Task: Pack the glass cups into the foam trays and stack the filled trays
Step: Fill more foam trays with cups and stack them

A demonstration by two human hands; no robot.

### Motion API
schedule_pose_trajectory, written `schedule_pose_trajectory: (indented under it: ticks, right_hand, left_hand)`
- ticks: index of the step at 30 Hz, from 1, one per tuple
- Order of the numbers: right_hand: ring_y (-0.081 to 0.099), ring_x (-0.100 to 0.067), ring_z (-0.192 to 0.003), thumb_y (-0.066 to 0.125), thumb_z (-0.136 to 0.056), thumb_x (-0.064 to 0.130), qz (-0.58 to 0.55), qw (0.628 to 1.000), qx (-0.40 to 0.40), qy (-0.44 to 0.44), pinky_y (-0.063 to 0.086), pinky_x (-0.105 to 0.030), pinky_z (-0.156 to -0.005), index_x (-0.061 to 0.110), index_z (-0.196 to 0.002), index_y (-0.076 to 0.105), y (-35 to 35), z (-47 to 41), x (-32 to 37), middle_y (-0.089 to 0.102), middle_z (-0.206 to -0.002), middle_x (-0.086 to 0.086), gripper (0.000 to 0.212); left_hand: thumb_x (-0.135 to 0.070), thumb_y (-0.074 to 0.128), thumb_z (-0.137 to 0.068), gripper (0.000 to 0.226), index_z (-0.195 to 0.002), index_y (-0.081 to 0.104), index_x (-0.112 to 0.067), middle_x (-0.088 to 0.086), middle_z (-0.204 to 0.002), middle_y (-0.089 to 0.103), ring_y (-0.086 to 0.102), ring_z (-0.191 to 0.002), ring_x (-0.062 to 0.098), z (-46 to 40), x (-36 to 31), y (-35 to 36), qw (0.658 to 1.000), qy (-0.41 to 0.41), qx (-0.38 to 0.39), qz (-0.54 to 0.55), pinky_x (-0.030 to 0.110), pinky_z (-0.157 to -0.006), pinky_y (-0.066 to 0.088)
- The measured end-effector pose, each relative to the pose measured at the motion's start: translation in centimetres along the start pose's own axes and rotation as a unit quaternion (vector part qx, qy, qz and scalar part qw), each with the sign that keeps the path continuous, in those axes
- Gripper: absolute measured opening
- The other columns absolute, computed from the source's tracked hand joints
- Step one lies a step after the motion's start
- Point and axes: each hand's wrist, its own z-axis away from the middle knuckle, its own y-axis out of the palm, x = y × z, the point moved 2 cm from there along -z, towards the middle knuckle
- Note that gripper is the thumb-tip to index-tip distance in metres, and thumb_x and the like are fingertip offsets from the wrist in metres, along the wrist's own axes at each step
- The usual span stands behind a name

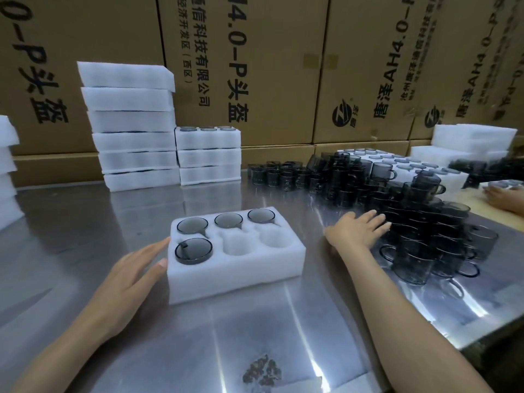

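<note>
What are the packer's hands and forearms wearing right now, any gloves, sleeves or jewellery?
Nothing that shows. The left hand and right hand are both bare, with no gloves. Both forearms are uncovered up to the picture's edge, so no sleeve or cuff is in view. No ring, watch, bracelet or marking is visible on either one.

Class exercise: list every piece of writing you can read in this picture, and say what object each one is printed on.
"4.0-P头盔": middle cardboard box.
"科技有限公司" and "(西区)": same box, smaller print.
"-P头盔": left cardboard box.
"AH4.0-": right cardboard box, above a round logo.
Small print on the far-right boxes: too blurred to read.
Foam tray and glass cups: no writing.
</note>
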Motion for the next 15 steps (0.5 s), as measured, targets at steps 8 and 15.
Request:
schedule_pose_trajectory:
  ticks: [8, 15]
  right_hand:
    - [0.037, -0.032, -0.124, 0.047, -0.091, 0.026, -0.062, 0.981, -0.082, -0.165, 0.027, -0.040, -0.100, 0.015, -0.131, 0.047, -0.8, 2.2, 2.2, 0.040, -0.141, -0.010, 0.041]
    - [0.050, -0.023, -0.119, 0.055, -0.092, 0.024, -0.209, 0.927, -0.022, -0.311, 0.041, -0.039, -0.094, 0.021, -0.137, 0.043, -1.1, 3.5, 3.5, 0.056, -0.128, 0.001, 0.046]
  left_hand:
    - [-0.066, 0.030, -0.083, 0.054, -0.132, 0.043, -0.048, -0.026, -0.137, 0.046, 0.040, -0.132, 0.009, 0.1, 0.1, 0.1, 1.000, -0.009, -0.005, -0.011, 0.045, -0.111, 0.029]
    - [-0.065, 0.028, -0.083, 0.058, -0.135, 0.042, -0.044, -0.026, -0.138, 0.045, 0.038, -0.131, 0.006, 0.2, -0.6, 0.2, 1.000, -0.006, -0.003, -0.016, 0.039, -0.112, 0.027]
